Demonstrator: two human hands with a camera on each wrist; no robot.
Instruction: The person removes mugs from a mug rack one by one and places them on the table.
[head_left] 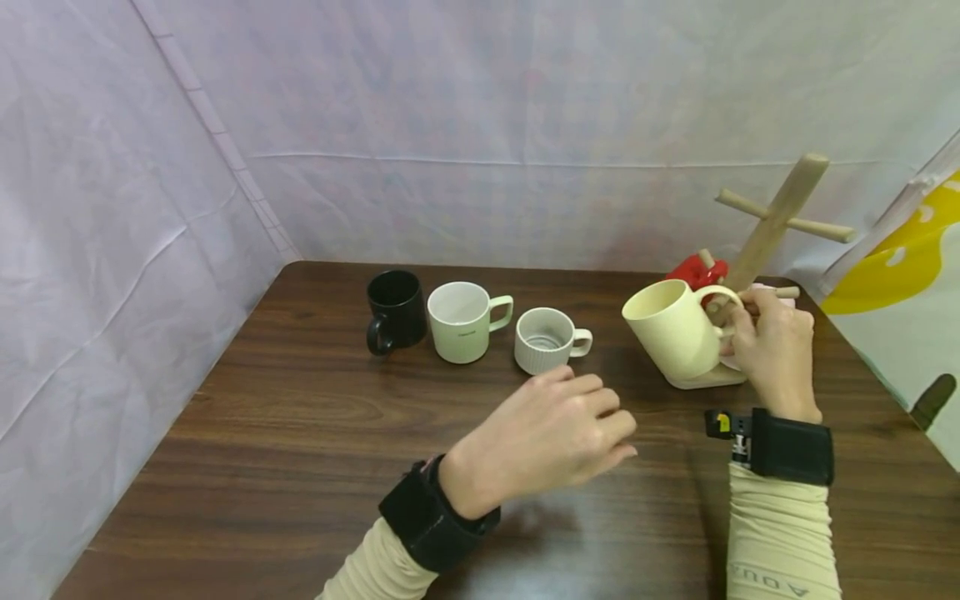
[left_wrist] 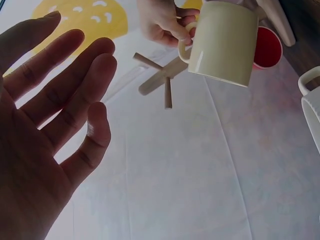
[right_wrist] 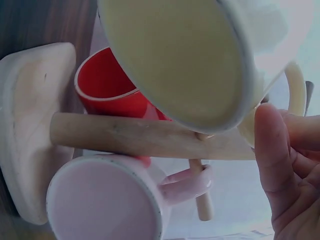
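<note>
My right hand (head_left: 776, 354) pinches the handle of a pale yellow mug (head_left: 675, 333), which is tilted beside a wooden mug tree (head_left: 765, 229). The right wrist view shows the mug's round base (right_wrist: 180, 60) in front of the tree's post (right_wrist: 115, 134). A red mug (right_wrist: 107, 82) is on one side of that post, and a pink mug (right_wrist: 105, 200) hangs by its handle on a peg at the other. Over the table, my left hand (head_left: 543, 433) holds nothing; its fingers are relaxed and spread in the left wrist view.
Along the back of the brown table (head_left: 300, 450) stand a black mug (head_left: 405, 312), a white mug (head_left: 459, 333) and a small ribbed white cup (head_left: 540, 354). White cloth (head_left: 480, 108) hangs behind. A yellow patterned patch (head_left: 900, 267) shows at right.
</note>
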